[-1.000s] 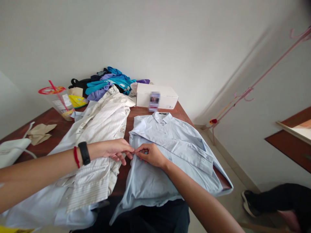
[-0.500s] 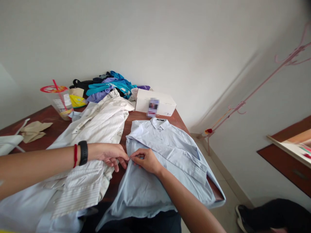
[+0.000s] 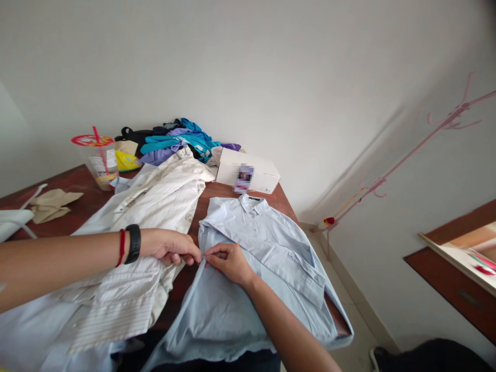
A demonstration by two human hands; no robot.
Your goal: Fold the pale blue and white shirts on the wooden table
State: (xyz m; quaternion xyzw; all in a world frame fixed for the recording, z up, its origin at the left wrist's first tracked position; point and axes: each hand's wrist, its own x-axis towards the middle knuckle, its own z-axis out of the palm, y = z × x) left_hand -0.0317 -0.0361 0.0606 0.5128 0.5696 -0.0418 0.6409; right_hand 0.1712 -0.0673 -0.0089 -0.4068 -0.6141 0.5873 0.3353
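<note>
A light blue collared shirt (image 3: 232, 315) lies spread on the dark wooden table, one sleeve folded slantwise across its front. Its lower hem hangs over the near edge. My left hand (image 3: 174, 248), with a black band and a red cord at the wrist, pinches the shirt's left side edge. Right beside it, my right hand (image 3: 228, 262) also grips that edge between thumb and fingers. The fingertips of both hands nearly meet there. Under my left forearm lies a cream striped shirt (image 3: 155, 199) on top of other pale cloth.
A white box (image 3: 267, 173) stands behind the blue shirt, beside a heap of blue and purple clothes (image 3: 186, 139). A plastic cup with a red straw (image 3: 101, 168) and brown paper (image 3: 54, 204) are at the left. A pink coat stand (image 3: 391, 165) leans across the right.
The view has shifted slightly. My left fingers have curled in more closely at the shirt's edge, while my right hand keeps its pinch there.
</note>
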